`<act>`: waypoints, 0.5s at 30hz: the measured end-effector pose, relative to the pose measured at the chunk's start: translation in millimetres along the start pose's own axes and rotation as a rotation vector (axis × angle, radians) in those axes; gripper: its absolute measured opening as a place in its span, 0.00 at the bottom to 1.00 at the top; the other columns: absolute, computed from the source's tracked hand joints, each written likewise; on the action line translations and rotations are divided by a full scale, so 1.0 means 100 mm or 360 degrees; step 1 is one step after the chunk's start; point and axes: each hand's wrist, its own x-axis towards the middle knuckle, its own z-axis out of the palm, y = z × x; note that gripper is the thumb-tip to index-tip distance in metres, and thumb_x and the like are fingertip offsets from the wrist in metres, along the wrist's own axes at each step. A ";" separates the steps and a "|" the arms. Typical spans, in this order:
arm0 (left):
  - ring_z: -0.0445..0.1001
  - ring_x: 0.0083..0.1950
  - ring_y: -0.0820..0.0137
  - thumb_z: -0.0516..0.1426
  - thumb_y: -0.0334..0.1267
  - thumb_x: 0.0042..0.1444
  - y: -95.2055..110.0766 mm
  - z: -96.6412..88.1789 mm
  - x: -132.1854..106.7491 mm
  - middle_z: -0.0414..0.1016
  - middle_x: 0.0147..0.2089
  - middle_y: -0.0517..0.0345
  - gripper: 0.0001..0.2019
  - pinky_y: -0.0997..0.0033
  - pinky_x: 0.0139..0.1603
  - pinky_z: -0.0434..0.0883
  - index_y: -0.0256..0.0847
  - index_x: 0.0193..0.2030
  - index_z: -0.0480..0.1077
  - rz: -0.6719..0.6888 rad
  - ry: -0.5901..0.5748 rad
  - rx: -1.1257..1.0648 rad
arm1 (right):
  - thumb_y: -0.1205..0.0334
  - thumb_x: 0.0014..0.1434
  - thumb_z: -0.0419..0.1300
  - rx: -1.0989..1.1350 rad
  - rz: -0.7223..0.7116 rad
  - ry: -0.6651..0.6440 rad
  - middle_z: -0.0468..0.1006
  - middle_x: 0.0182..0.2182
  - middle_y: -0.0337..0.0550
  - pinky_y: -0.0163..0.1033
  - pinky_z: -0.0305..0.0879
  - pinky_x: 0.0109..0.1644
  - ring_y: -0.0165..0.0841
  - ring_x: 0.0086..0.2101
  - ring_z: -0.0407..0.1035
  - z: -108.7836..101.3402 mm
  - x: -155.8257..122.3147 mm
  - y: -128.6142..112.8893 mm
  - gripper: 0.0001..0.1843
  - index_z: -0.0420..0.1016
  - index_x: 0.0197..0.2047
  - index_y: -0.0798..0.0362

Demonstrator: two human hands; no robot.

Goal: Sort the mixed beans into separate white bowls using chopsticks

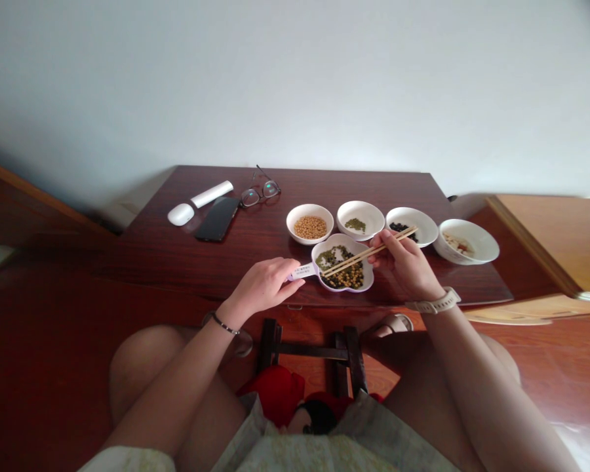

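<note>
My left hand (265, 282) grips the handle of a white, purple-edged scalloped bowl (370, 283) near the table's front edge. Mixed beans (344, 265), green, black and yellow, lie inside it. My right hand (403, 259) is closed round a pair of wooden chopsticks (356, 258), whose tips reach into the mixed beans at the handle side. Behind stand a bowl of yellow soybeans (310, 227), a bowl with a few green beans (355, 225) and a bowl of black beans (399, 227), the last partly covered by my right hand and the chopsticks.
Farther right, a larger white bowl (476, 252) contains pale and reddish bits. On the left of the dark table (177, 262) lie glasses (260, 195), a black phone (217, 219), a white case (212, 194) and a white rounded device (181, 214). A wall rises behind.
</note>
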 end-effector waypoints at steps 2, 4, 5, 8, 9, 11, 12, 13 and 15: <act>0.81 0.44 0.60 0.58 0.44 0.79 0.00 0.00 0.00 0.82 0.43 0.53 0.08 0.62 0.43 0.72 0.43 0.49 0.71 0.0003 0.0004 -0.0005 | 0.34 0.63 0.77 0.0012 -0.0005 -0.0004 0.78 0.35 0.40 0.34 0.76 0.32 0.31 0.31 0.75 -0.01 0.00 0.02 0.25 0.82 0.36 0.48; 0.81 0.44 0.60 0.58 0.44 0.79 0.00 0.00 0.00 0.82 0.43 0.53 0.08 0.61 0.43 0.72 0.43 0.50 0.71 0.0008 0.0003 -0.0011 | 0.35 0.63 0.76 0.0025 -0.0010 -0.0003 0.78 0.35 0.40 0.33 0.76 0.32 0.30 0.31 0.75 -0.01 0.01 0.03 0.24 0.81 0.36 0.48; 0.81 0.44 0.60 0.58 0.44 0.79 0.00 0.00 0.00 0.82 0.43 0.53 0.08 0.62 0.43 0.72 0.43 0.50 0.71 0.0007 0.0001 -0.0013 | 0.35 0.63 0.76 0.0036 -0.0009 -0.0003 0.78 0.36 0.40 0.33 0.76 0.32 0.30 0.31 0.75 0.00 0.01 0.04 0.24 0.81 0.37 0.48; 0.82 0.44 0.60 0.58 0.44 0.79 0.00 0.00 0.00 0.82 0.43 0.53 0.08 0.62 0.43 0.72 0.43 0.50 0.71 -0.0001 0.0000 -0.0012 | 0.35 0.62 0.77 0.0081 0.0004 0.0014 0.78 0.36 0.39 0.32 0.76 0.31 0.29 0.30 0.74 0.00 0.00 0.05 0.25 0.81 0.37 0.48; 0.82 0.44 0.60 0.58 0.44 0.79 0.00 0.00 0.00 0.82 0.43 0.53 0.08 0.62 0.44 0.72 0.43 0.51 0.71 -0.0003 -0.0002 -0.0008 | 0.35 0.62 0.77 0.0096 0.0012 0.0022 0.78 0.36 0.39 0.32 0.76 0.31 0.29 0.30 0.74 0.00 0.00 0.05 0.25 0.81 0.37 0.48; 0.82 0.45 0.59 0.58 0.44 0.79 0.00 0.00 0.00 0.82 0.44 0.53 0.07 0.61 0.44 0.73 0.43 0.51 0.71 -0.0008 -0.0012 -0.0001 | 0.35 0.61 0.78 0.0111 0.0027 0.0035 0.78 0.36 0.39 0.31 0.76 0.31 0.28 0.30 0.74 0.00 -0.01 0.05 0.25 0.81 0.36 0.49; 0.82 0.45 0.59 0.58 0.43 0.79 0.00 0.00 0.00 0.82 0.44 0.53 0.07 0.61 0.44 0.73 0.42 0.52 0.71 -0.0010 -0.0019 0.0001 | 0.35 0.61 0.78 0.0111 0.0033 0.0037 0.78 0.36 0.39 0.31 0.76 0.32 0.28 0.30 0.74 0.00 -0.01 0.05 0.26 0.81 0.36 0.49; 0.82 0.45 0.59 0.58 0.43 0.79 0.00 0.00 0.00 0.82 0.44 0.53 0.07 0.61 0.44 0.73 0.42 0.52 0.71 -0.0013 -0.0025 0.0000 | 0.35 0.61 0.78 0.0109 0.0037 0.0036 0.79 0.35 0.39 0.31 0.76 0.32 0.28 0.30 0.74 0.00 -0.01 0.05 0.26 0.81 0.36 0.49; 0.82 0.44 0.60 0.58 0.43 0.79 0.00 0.00 0.00 0.82 0.44 0.53 0.07 0.61 0.44 0.72 0.43 0.51 0.72 -0.0019 -0.0031 -0.0003 | 0.35 0.60 0.79 0.0115 0.0035 0.0038 0.79 0.35 0.39 0.30 0.76 0.32 0.28 0.30 0.74 0.00 -0.02 0.04 0.26 0.81 0.36 0.49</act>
